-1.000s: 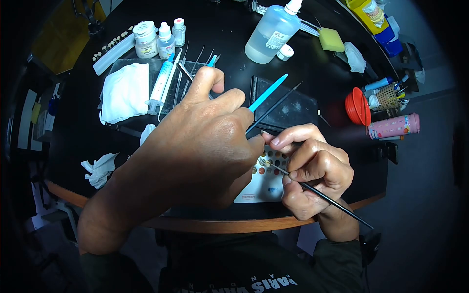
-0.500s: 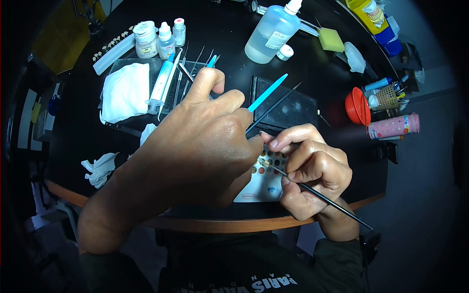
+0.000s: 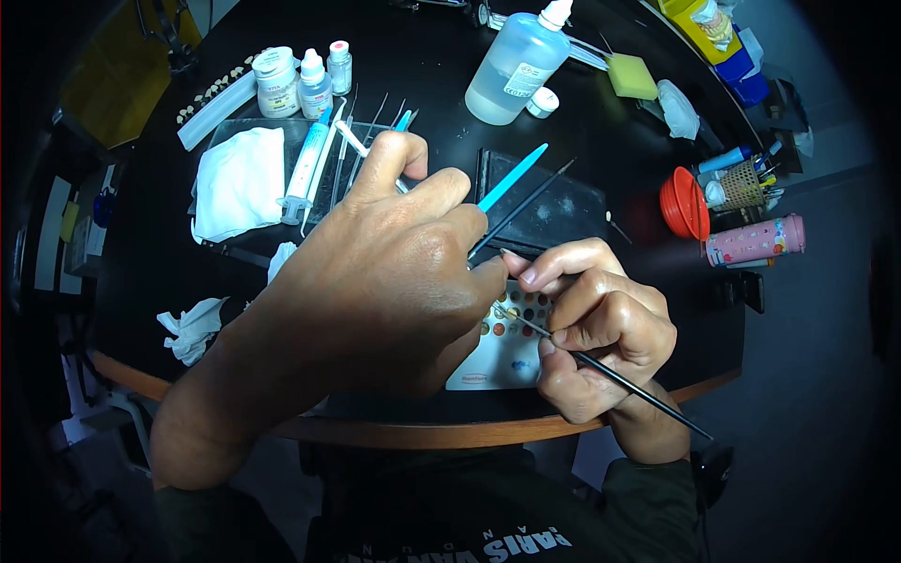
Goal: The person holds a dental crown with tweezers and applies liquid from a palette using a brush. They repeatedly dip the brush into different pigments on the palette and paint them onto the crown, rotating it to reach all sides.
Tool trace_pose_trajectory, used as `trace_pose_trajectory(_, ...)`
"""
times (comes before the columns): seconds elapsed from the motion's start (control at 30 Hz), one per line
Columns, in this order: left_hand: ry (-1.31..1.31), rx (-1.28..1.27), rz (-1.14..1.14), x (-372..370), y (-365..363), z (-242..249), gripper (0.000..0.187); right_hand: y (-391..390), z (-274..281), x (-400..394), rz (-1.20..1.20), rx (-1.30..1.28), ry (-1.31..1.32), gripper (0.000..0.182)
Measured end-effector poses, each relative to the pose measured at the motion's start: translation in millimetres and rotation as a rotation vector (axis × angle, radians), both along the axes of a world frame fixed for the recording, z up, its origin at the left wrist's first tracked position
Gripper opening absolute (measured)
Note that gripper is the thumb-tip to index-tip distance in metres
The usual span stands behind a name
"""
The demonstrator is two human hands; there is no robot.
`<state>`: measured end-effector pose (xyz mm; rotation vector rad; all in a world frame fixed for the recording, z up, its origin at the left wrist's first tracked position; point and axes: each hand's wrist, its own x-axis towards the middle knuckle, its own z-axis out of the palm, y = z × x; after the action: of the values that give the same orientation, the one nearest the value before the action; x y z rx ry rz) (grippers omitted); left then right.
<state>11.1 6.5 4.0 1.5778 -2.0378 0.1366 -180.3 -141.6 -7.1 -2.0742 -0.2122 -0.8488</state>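
Note:
My right hand (image 3: 610, 324) pinches a thin brush (image 3: 638, 389) with a black handle, its tip pointing up-left toward my left hand. Closed fingers of my left hand (image 3: 422, 253) curl away from me. A slim shiny instrument (image 3: 351, 139) sticks out past its index finger; the rest is hidden behind the hand. The fingertips of both hands are close together, and what lies between them is not visible. Under them is a white palette (image 3: 488, 361) with rows of round coloured spots and a blue smear. Beyond, a blue-handled tool (image 3: 514, 176) and a dark brush (image 3: 535, 200) lie across a black box (image 3: 572, 211).
Left: folded white cloth (image 3: 242, 178), syringe (image 3: 308, 169), thin tools, small bottles (image 3: 316, 84), a jar (image 3: 276, 83) and crumpled tissue (image 3: 192, 328). Behind stands a large liquid bottle (image 3: 516, 70). Right: yellow sponge (image 3: 632, 77), red bowl (image 3: 683, 205), pen holder (image 3: 741, 186) and pink flask (image 3: 755, 242).
The view has shifted slightly, moving the table items a little left. Both hands stay almost still. The shiny instrument past my left index finger now looks brighter.

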Motion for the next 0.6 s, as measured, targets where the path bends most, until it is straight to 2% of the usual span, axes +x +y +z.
trace_pose_trajectory(0.6,-0.011,0.010,0.011,-0.3,0.5,1.7,0.009,0.2,-0.4,-0.6,-0.001,-0.027,-0.003,0.023)
